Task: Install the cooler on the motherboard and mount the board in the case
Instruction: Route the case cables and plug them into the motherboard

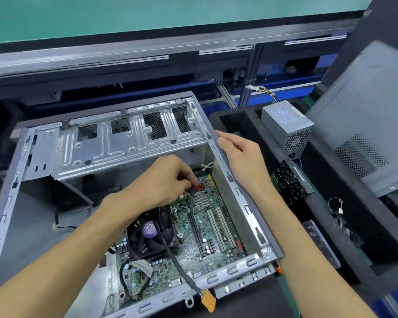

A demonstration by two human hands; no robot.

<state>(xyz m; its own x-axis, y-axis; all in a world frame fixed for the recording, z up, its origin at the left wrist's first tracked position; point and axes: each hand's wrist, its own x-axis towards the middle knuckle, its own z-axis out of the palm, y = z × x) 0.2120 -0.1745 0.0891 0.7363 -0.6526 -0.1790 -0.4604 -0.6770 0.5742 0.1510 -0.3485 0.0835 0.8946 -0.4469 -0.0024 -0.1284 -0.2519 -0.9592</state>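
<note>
An open grey metal case (237,191) lies on its side with the green motherboard (216,228) inside it. A black fan cooler (152,235) with a purple sticker sits on the board's left part. My left hand (163,177) reaches into the case above the board, its curled fingers pinching a small dark connector next to the red ports (199,187). My right hand (241,157) rests on the case's right rim, fingers straight along the edge. A black sleeved cable (182,269) runs from the cooler over the front rim to an orange tag (208,300).
A grey power supply (287,125) stands at the back right in a black foam tray. A second black fan (285,182) lies right of the case. A dark side panel (365,125) leans at the far right. Loose wires (338,210) lie nearby.
</note>
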